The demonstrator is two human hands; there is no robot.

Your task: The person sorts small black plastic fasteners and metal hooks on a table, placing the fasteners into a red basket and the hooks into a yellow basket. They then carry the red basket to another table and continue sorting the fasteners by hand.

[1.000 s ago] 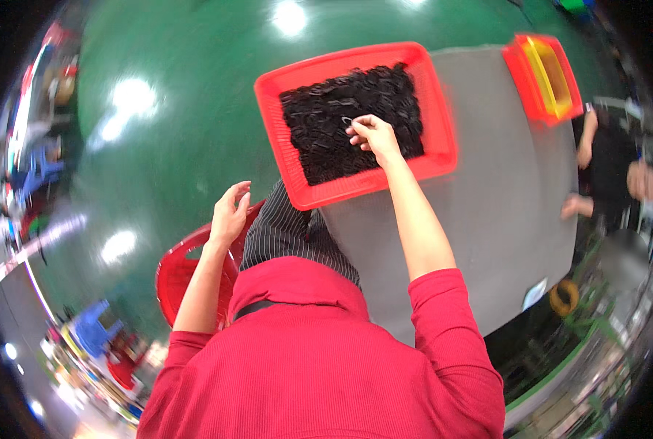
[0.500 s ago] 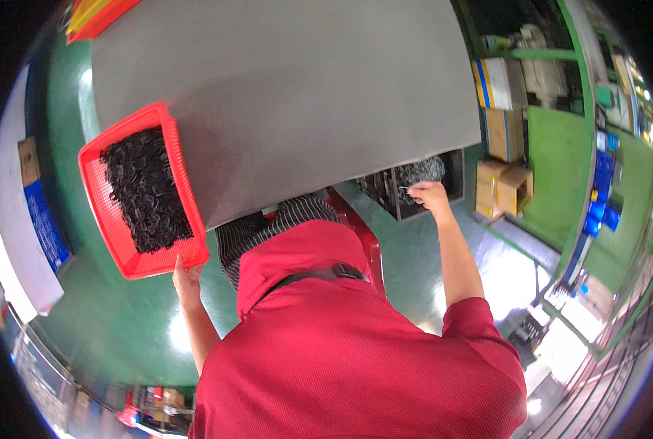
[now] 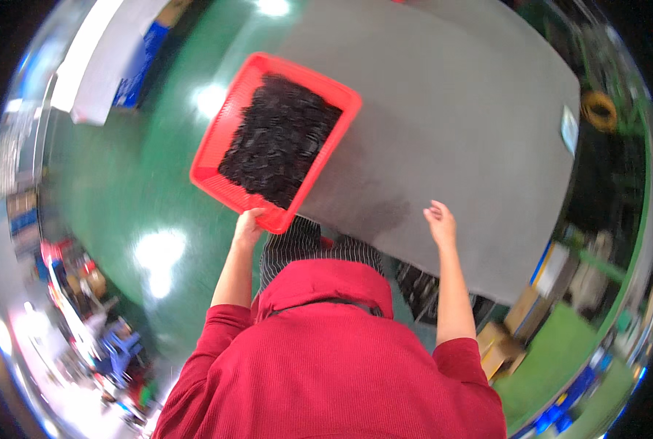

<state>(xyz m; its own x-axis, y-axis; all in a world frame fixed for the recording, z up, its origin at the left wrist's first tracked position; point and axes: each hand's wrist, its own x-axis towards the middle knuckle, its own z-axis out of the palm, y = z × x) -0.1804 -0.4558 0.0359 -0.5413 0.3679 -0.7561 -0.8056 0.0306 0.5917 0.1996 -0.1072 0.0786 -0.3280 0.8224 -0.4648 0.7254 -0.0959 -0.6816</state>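
Observation:
A red plastic basket [image 3: 220,150] full of small, flat black pieces [image 3: 279,139] sits tilted at the left edge of the grey table [image 3: 443,95], partly out over the floor. My left hand [image 3: 249,225] grips its near rim, thumb and fingers closed on the corner. Above the table's near part is my right hand [image 3: 441,221], apart from the basket, its fingers loosely bent and spread. Nothing shows between them. Below the table's near edge, partly covered by my right forearm, a dark crate [image 3: 419,291] holds contents I cannot make out.
Cardboard boxes [image 3: 527,311] and green panels [image 3: 553,344] stand at the lower right. A yellow coil [image 3: 599,111] hangs beyond the table's right edge. White and blue boxes [image 3: 137,69] lie at the upper left, across the green floor [image 3: 151,168].
The view has turned, shifting the basket rightward and up in the picture. My right hand has left the crate and come over the table. My left hand stays on the basket's rim.

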